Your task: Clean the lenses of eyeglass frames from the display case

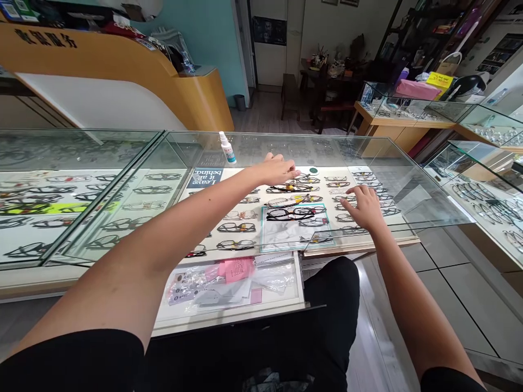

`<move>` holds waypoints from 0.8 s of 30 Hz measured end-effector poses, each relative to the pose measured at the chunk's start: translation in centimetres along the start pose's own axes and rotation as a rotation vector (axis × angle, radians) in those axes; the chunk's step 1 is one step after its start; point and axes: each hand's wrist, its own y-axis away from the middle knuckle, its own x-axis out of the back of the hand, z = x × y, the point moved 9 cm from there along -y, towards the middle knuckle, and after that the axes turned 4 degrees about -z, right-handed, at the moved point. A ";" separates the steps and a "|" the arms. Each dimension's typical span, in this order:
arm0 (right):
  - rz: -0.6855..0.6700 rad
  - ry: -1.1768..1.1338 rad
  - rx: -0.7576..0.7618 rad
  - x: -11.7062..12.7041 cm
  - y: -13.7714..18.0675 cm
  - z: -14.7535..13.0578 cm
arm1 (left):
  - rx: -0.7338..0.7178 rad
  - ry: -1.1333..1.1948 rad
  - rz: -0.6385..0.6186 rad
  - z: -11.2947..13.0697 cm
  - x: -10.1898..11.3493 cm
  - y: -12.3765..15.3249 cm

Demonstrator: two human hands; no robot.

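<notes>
Hands (pixel 364 208) within glass countertop (pixel 265 147) edges

A dark-framed pair of eyeglasses (pixel 292 189), with a touch of yellow about it, lies crosswise just on the near side of the left fingers (pixel 291 164); whether they touch it is unclear. Further toward the body from those fingers come a thinner-rimmed pair (pixel 281 202), then a bold black pair (pixel 290 214). A thin-framed pair (pixel 345 218) sits just nearer than the right fingers (pixel 350 202).
</notes>
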 end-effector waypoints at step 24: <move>0.001 -0.006 0.011 0.1 -0.2 0.6 | 0.214 -0.203 0.279 -7.4 -3.3 8.7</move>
